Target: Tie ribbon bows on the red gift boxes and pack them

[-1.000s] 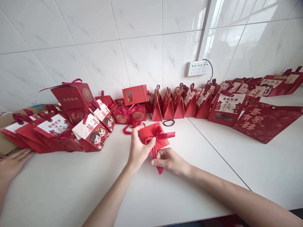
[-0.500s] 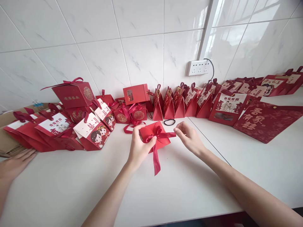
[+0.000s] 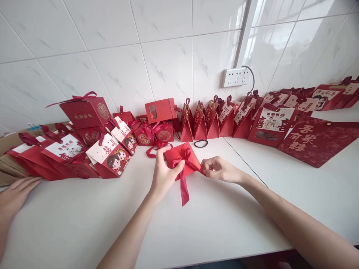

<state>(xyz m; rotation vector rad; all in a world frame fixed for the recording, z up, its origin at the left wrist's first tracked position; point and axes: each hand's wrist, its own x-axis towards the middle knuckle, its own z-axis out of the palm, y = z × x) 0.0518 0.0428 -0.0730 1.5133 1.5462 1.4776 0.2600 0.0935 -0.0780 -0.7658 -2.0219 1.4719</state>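
A small red gift box (image 3: 174,154) with a dark red ribbon (image 3: 184,188) tied in a bow on its top is at the middle of the table. My left hand (image 3: 165,172) grips the box from its left side, the thumb pressing on the bow's knot. One ribbon tail hangs from the knot toward me. Fingers curled, my right hand (image 3: 220,169) pinches the other ribbon tail just right of the box. The box's underside is hidden.
Red gift boxes (image 3: 84,112) crowd the left side, near another person's hand (image 3: 21,194). Upright red boxes (image 3: 200,123) line the tiled wall, under a power socket (image 3: 235,77). A black hair tie (image 3: 201,143) lies behind the box; a large red bag (image 3: 316,142) lies right.
My right hand has moved down and slightly left, its fingers now curled tighter on the ribbon tail, which slants downward. My left hand keeps its hold on the box.
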